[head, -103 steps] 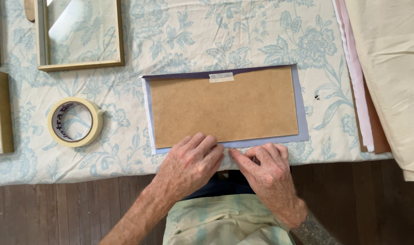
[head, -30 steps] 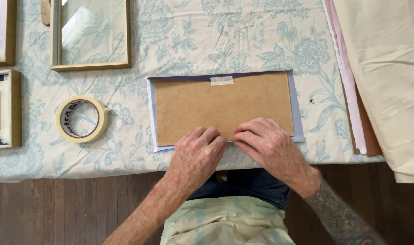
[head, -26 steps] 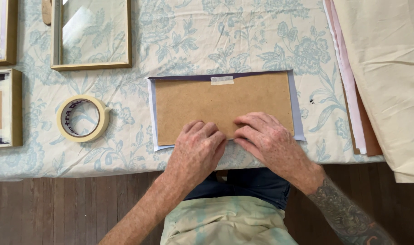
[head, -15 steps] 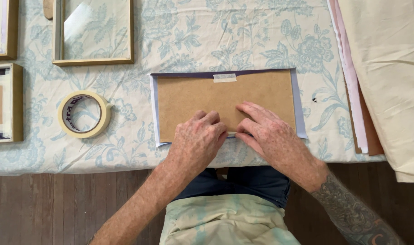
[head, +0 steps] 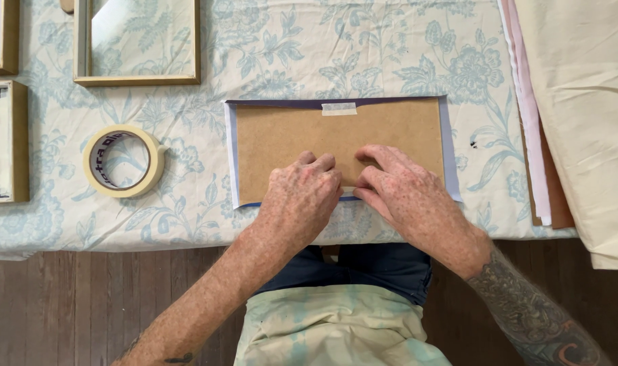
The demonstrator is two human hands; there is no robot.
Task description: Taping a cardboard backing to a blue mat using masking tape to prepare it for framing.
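Hands first: the left hand (head: 302, 196) and right hand (head: 407, 193) are both lying palm-down on the near edge of the brown backing board (head: 339, 146), fingertips nearly touching in the middle. Neither is grasping anything, they're flat and pressing, and a bit of pale tape shows between them right at the board's near edge. The board sits on a slightly bigger pale sheet with a purple rim (head: 231, 156), close to the near edge of the counter (head: 363, 41), which has a blue floral cloth over it.

Looks like the step in hand is rubbing down a tape strip along the near edge. A matching tape piece (head: 339, 108) is already stuck at the middle of the far edge. Best guess for a next move: firm, even pressure, without nudging the board off square on the sheet.

Room-wise, it's a bit tight on the near side, since the counter edge is just under the wrists. A masking tape roll (head: 124, 161) sits to the left, apart from the board. Wooden frames (head: 138, 42) lie far left, and folded cream fabric (head: 580, 115) crowds the right. Open cloth lies beyond the board's far edge.
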